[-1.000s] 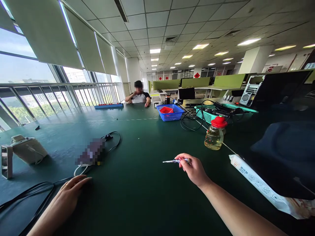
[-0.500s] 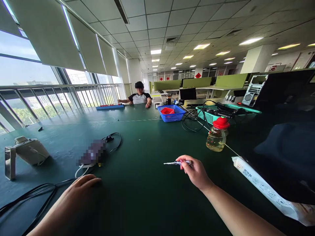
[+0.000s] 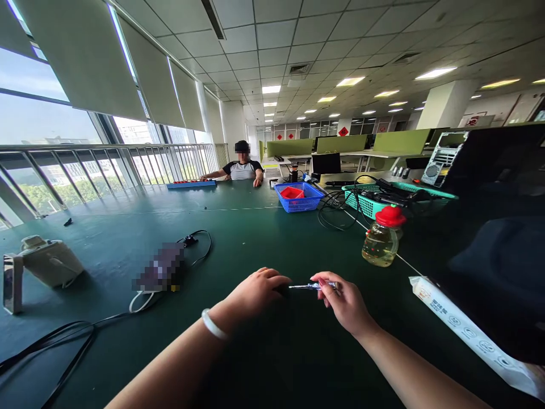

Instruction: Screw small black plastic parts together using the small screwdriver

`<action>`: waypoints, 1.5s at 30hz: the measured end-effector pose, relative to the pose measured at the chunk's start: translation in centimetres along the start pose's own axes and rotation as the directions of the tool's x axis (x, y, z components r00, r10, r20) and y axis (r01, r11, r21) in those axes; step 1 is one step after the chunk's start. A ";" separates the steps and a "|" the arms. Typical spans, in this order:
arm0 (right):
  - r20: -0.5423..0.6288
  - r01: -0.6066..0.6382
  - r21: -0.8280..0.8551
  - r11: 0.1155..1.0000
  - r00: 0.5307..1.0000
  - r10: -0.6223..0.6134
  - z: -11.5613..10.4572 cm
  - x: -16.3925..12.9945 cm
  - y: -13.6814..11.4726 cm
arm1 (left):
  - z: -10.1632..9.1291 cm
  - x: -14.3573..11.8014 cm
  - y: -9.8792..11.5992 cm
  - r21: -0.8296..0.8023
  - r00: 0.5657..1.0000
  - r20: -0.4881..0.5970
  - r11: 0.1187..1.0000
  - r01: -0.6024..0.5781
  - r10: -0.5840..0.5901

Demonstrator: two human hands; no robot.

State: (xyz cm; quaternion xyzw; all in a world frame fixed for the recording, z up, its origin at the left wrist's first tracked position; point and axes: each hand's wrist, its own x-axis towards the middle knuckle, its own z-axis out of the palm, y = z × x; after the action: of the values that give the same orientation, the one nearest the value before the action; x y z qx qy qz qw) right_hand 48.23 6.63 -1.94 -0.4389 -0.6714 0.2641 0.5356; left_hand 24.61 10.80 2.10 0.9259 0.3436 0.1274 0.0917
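My right hand pinches the handle of a small, slim screwdriver with a bright metal shaft and a partly see-through handle. It is held level above the dark green table, the tip pointing left. Close to that tip is my left hand, back upward, fingers reaching right and apart from the handle. Its thumb and underside are lost in shadow. A white bangle circles the left wrist.
Left lie a blurred-out device, black cables and a beige object. Right are a red-capped bottle, a white long package and a green basket. A blue basket stands ahead; a person sits beyond.
My left hand has moved right, from beside the blurred device to the screwdriver's tip. My right hand still grips the screwdriver and has shifted slightly right.
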 end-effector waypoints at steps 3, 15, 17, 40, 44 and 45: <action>-0.007 0.005 0.000 1.000 1.000 -0.005 0.0 -0.1 0.0 | 1.1 1.1 -0.4 -0.018 1.000 -0.006 1.000 0.022 -0.022; 0.214 0.289 -0.194 0.937 0.945 -0.247 0.4 -0.4 -1.8 | 3.2 -0.2 -2.7 -0.153 0.978 -0.123 0.977 0.151 -0.171; 0.231 0.347 -0.200 0.916 0.926 -0.300 0.4 -0.6 -1.9 | 3.3 -0.1 -2.9 -0.203 0.971 -0.137 0.965 0.168 -0.197; 0.388 0.545 -0.305 0.781 0.820 -0.421 1.3 -1.1 -2.1 | 3.5 0.0 -3.3 -0.203 0.946 -0.130 0.942 0.266 -0.296; 0.429 0.586 -0.346 0.733 0.793 -0.432 1.6 -1.3 -2.3 | 3.5 0.0 -3.4 -0.203 0.943 -0.136 0.940 0.272 -0.303; 0.437 0.598 -0.348 0.722 0.785 -0.439 1.6 -1.3 -2.4 | 3.5 0.0 -3.4 -0.202 0.944 -0.137 0.941 0.271 -0.301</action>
State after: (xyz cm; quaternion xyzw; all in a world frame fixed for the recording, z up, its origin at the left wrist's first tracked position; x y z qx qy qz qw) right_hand 46.01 4.55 -1.10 -0.2964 -0.8895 -0.0010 0.3478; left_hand 23.55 13.04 -2.15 0.8400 0.4682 0.2199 0.1638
